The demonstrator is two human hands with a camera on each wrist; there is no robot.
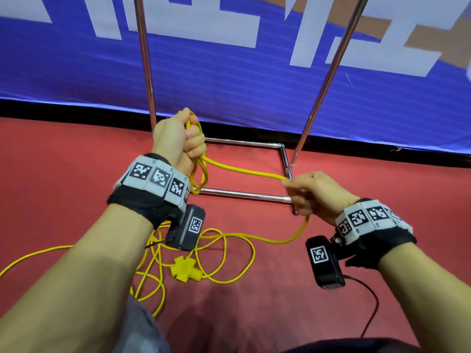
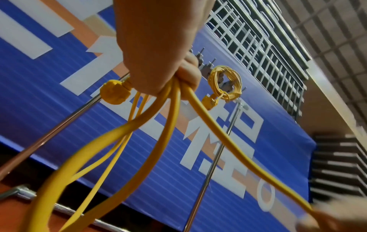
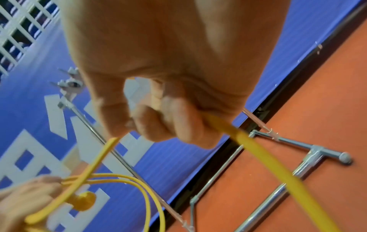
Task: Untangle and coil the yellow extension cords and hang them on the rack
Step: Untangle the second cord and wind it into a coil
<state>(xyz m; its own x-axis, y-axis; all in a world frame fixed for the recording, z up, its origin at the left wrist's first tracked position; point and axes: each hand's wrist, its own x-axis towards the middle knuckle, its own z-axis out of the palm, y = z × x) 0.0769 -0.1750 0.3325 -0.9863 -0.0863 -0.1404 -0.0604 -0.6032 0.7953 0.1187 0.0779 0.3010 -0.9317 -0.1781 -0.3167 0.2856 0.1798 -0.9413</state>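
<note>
My left hand (image 1: pixel 183 138) grips a few hanging loops of a yellow extension cord (image 1: pixel 244 171) in its fist; the left wrist view shows the loops (image 2: pixel 139 133) dangling below the left hand (image 2: pixel 158 62) with a yellow plug (image 2: pixel 114 91) beside it. My right hand (image 1: pixel 313 194) holds the same cord about an arm's width to the right, with a taut length running between the hands. From the right hand (image 3: pixel 168 102) the cord (image 3: pixel 278 164) drops to the floor. A finished yellow coil (image 2: pixel 225 83) hangs high on the metal rack (image 1: pixel 323 80).
Loose cord loops and a yellow multi-socket plug (image 1: pixel 184 270) lie tangled on the red floor (image 1: pixel 63 174) below my forearms. The rack's base bars (image 1: pixel 242 193) lie just beyond my hands. A blue banner (image 1: pixel 242 80) stands behind. A black wire (image 1: pixel 369 309) trails at the right.
</note>
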